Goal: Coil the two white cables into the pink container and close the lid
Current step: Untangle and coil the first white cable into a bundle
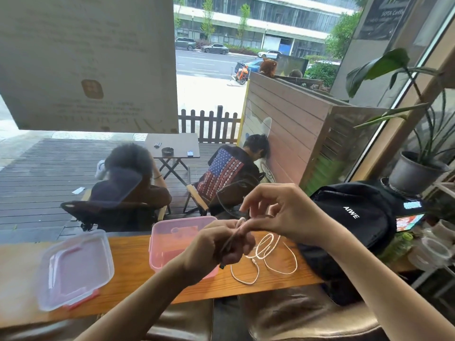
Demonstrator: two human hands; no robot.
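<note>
The open pink container (167, 242) stands on the wooden counter (133, 262), partly hidden by my left hand (221, 244). My left hand is closed around a bundle of white cable (235, 233), held above the container's right edge. My right hand (283, 212) pinches the upper end of that same cable with thumb and finger. A second white cable (268, 257) lies loose in loops on the counter, just right of the container. The clear lid with red clips (73, 269) lies flat on the counter at the left.
A black backpack (357, 217) rests on the counter's right end, close to the loose cable. Potted plants (416, 173) and cups stand at the far right. Beyond the window, two people sit on chairs on a deck.
</note>
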